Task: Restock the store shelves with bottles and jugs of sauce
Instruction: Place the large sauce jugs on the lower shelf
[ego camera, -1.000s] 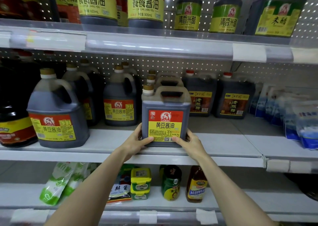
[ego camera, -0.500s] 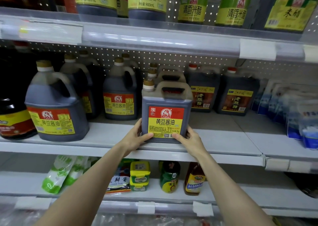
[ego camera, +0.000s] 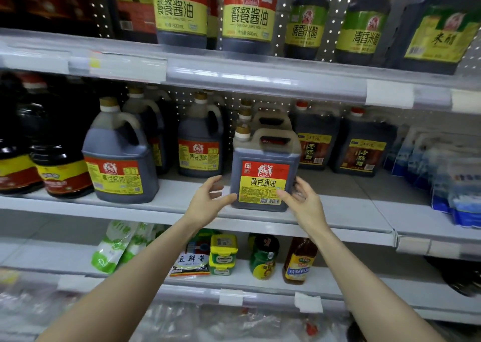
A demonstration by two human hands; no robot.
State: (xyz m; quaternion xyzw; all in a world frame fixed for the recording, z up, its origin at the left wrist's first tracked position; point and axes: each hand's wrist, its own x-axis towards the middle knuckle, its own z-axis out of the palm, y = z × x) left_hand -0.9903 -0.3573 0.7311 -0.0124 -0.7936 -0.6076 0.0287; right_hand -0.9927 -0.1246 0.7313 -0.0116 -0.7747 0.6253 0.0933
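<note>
Jug (ego camera: 265, 169) stands upright on the shelf (ego camera: 177, 202) between both hands, label facing out for shoppers. Left hand (ego camera: 207, 203) and right hand (ego camera: 305, 203) flank its base, fingers spread loose, thumbs at its lower corners, gripping nothing.

Three square jugs (ego camera: 265, 159) (ego camera: 270, 119) (ego camera: 246, 102), two red-capped jugs (ego camera: 316, 143) (ego camera: 361, 151), two green pouches (ego camera: 112, 250) (ego camera: 138, 240) and two hands (ego camera: 208, 201) (ego camera: 305, 203) are being shown at the shelves (ego camera: 179, 206).
</note>
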